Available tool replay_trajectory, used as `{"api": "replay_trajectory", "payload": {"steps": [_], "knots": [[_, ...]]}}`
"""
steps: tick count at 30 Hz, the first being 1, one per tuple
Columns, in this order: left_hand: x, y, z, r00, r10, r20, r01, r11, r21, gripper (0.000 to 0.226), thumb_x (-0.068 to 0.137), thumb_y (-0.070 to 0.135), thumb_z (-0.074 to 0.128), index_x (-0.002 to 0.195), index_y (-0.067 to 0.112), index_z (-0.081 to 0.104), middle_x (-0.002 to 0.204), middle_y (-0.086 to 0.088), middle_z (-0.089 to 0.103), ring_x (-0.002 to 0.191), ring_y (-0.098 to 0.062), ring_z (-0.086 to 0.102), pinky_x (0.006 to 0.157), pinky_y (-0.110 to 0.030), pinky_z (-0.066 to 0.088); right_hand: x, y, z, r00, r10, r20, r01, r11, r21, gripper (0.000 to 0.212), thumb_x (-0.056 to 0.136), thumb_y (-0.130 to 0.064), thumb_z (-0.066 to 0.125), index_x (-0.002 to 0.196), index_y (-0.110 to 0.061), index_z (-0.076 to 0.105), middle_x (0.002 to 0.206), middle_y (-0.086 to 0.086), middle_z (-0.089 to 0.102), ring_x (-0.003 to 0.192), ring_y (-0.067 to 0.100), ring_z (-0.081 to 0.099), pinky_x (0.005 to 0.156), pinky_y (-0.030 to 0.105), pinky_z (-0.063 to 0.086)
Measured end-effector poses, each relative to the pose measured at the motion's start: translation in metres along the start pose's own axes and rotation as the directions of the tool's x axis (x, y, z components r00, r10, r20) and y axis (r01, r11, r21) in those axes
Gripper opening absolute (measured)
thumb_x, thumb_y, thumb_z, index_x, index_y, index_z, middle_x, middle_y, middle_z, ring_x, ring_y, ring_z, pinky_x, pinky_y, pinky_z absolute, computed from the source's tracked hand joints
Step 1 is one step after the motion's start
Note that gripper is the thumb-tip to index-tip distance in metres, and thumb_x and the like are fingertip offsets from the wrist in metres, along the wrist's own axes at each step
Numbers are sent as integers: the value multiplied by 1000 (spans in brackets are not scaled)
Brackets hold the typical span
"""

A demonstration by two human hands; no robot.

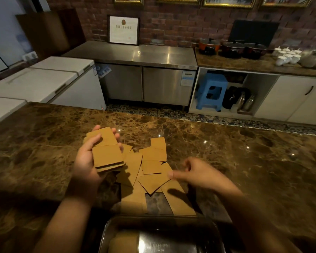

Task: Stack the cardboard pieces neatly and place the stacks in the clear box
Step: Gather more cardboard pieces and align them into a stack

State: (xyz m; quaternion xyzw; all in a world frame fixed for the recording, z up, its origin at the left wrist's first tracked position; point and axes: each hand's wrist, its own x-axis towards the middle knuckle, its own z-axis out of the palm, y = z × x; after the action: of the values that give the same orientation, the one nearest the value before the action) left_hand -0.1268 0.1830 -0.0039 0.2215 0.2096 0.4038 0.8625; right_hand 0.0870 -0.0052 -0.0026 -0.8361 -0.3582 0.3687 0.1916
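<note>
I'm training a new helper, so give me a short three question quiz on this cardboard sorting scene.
1. True or false: the left hand holds a stack of cardboard pieces.
2. Where do the loose cardboard pieces lie?
3. Which is nearest the camera: A the clear box, B the blue stool, C the framed certificate?

Key: 1 true. 2 On the marble counter, between the hands. 3 A.

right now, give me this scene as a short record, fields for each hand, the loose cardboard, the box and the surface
left hand: holds a cardboard stack above the counter
right hand: over the loose pieces, blurred; grip unclear
loose cardboard pieces: scattered, overlapping, between the hands
clear box: near edge, cardboard visible inside
surface: brown marble counter
</note>
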Motion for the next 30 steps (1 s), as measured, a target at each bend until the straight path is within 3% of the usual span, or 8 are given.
{"api": "replay_trajectory", "payload": {"steps": [3, 7, 10, 15, 19, 21, 25, 30], "knots": [[-1, 1, -7, 1000, -7, -30, 8, 999, 37, 31, 99, 18, 49, 126, 30, 58, 114, -16, 71, 93, -27, 71, 68, -40, 60, -3, 4, 31, 985, 101, 141, -49, 943, -330, 90, 36, -89, 69, 99, -24, 68, 95, -9, 68, 85, 10, 63, 65, 27, 50], [-3, -18, 0, 997, -69, -43, 71, 996, 53, 30, 100, 16, 47, 124, 29, 58, 110, -16, 72, 89, -28, 70, 67, -40, 61, 5, 4, 55, 992, 107, 61, -53, 817, -574, 87, 59, -63, 83, 126, -15, 55, 126, 6, 56, 113, 25, 57, 90, 37, 48], [-3, -31, 5, 993, -112, -32, 114, 992, 55, 28, 100, 16, 46, 121, 28, 60, 103, -16, 75, 83, -28, 73, 66, -41, 61, 8, 10, 51, 993, 95, 73, -45, 859, -510, 85, 61, -46, 89, 126, -17, 41, 127, 8, 58, 115, 28, 57, 88, 39, 48], [-6, -46, 10, 981, -192, -41, 193, 980, 43, 29, 100, 16, 48, 121, 30, 62, 106, -16, 76, 81, -29, 74, 66, -43, 61, 5, 31, 36, 992, 121, 45, -109, 973, -204, 66, 61, -29, 85, 109, -29, 38, 95, -7, 65, 77, 7, 65, 51, 20, 49], [-7, -53, 16, 974, -223, -44, 225, 973, 54, 28, 98, 16, 51, 120, 29, 64, 111, -16, 74, 84, -30, 74, 67, -44, 61, 6, 41, 14, 993, 106, 52, -104, 994, -34, 15, 82, -22, 75, 90, -26, 62, 89, -3, 67, 75, 8, 63, 65, 29, 59], [-6, -56, 21, 970, -239, -46, 241, 968, 62, 29, 99, 16, 51, 122, 29, 63, 111, -17, 74, 84, -30, 74, 67, -45, 61, 2, 38, 13, 992, 97, 79, -94, 995, -38, 31, 71, -47, 83, 90, -27, 68, 90, -7, 71, 77, 6, 64, 68, 27, 58], [-6, -63, 32, 963, -265, -52, 268, 960, 86, 30, 99, 16, 51, 124, 28, 62, 106, -17, 76, 80, -29, 75, 67, -44, 60, 0, 29, 39, 988, 146, -57, -157, 895, -419, 95, 52, -69, 83, 129, -19, 55, 132, 3, 53, 114, 21, 57, 89, 32, 50], [-10, -66, 38, 955, -294, -26, 296, 953, 64, 31, 99, 17, 50, 126, 28, 60, 103, -17, 76, 78, -30, 75, 64, -45, 60, 6, 26, 32, 999, 43, 1, -42, 974, -224, 39, 76, -39, 80, 107, -31, 57, 110, -4, 65, 94, 13, 63, 73, 28, 51]]}}
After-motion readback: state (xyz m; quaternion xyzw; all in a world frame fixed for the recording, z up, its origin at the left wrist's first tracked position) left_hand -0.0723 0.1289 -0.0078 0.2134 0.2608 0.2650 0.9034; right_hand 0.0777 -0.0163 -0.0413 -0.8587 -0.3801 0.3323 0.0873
